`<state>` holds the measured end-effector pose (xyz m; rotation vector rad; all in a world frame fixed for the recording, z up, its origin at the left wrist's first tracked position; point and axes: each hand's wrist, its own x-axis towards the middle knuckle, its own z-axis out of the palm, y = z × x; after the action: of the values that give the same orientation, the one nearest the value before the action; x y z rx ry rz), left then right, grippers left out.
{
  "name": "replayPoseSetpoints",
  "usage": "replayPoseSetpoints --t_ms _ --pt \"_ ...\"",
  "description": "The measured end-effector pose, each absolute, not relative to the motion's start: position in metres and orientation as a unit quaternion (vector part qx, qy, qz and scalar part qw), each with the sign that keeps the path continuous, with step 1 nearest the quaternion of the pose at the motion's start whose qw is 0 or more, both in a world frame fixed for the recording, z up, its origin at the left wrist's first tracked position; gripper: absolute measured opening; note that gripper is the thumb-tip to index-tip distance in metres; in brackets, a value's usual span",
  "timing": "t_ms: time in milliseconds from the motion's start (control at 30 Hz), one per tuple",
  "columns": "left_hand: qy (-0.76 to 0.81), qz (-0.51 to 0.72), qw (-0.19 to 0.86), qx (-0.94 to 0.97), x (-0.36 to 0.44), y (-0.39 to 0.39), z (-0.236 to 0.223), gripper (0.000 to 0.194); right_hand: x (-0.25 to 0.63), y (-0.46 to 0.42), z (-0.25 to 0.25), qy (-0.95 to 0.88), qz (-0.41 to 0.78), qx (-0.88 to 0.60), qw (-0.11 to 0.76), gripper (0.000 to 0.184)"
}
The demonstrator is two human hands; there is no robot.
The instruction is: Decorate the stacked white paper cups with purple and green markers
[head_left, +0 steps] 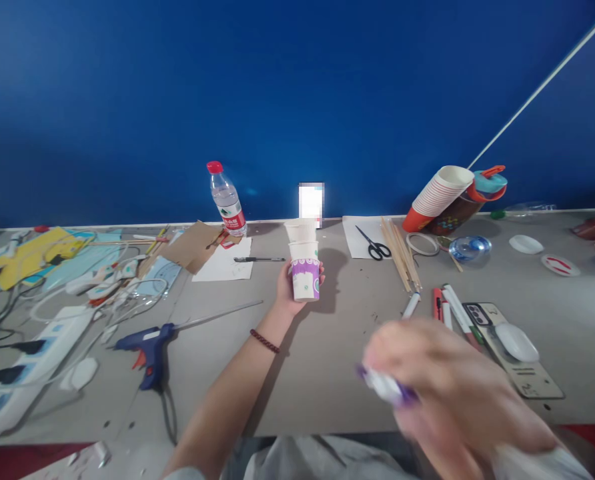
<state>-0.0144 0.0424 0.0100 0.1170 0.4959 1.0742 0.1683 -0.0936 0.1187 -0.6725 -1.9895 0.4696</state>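
Observation:
My left hand [286, 293] is wrapped round a white paper cup with a purple pattern [305, 283], above the middle of the table. The rim of another white cup [299, 231] shows just behind it; whether the two touch is unclear. Closer to me on the right, my right hand [417, 373] is smeared by motion. Its fingers are closed on a small white and purple piece [385, 387], too blurred to name exactly.
A blue glue gun [152, 347] and power strip [32, 380] lie left. A water bottle [227, 200] stands behind, near a pen [260, 259]. Scissors [375, 247], wooden sticks [400, 257], stacked cups [437, 197], markers [457, 310] and a phone case [522, 360] occupy the right.

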Motion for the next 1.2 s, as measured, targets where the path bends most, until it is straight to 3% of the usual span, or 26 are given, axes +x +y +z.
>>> replayPoseSetpoints --t_ms 100,267,367,533,800,967,1200 --pt "0.238 0.509 0.826 0.051 -0.012 0.044 0.009 0.040 0.157 -0.038 0.111 -0.768 0.275 -0.258 0.518 0.020" --pt "0.271 0.533 0.800 0.057 -0.013 0.048 0.004 0.042 0.152 0.025 0.061 -0.668 0.442 -0.337 0.495 0.029" --pt "0.281 0.540 0.791 0.065 -0.013 0.047 0.004 0.056 0.154 0.040 0.039 -0.621 0.492 -0.379 0.479 0.030" --pt "0.243 0.562 0.784 0.103 -0.005 0.042 0.016 0.056 0.156 0.043 0.028 -0.587 0.562 -0.335 0.477 0.034" --pt "0.239 0.536 0.795 0.150 -0.004 0.050 0.033 0.050 0.159 0.042 0.040 -0.575 0.563 -0.311 0.505 0.026" --pt "0.222 0.516 0.814 0.151 -0.002 0.058 0.020 0.052 0.160 0.047 0.036 -0.571 0.565 -0.335 0.492 0.029" --pt "0.219 0.506 0.821 0.147 -0.004 0.060 0.003 0.050 0.166 0.052 0.028 -0.565 0.585 -0.319 0.486 0.019"
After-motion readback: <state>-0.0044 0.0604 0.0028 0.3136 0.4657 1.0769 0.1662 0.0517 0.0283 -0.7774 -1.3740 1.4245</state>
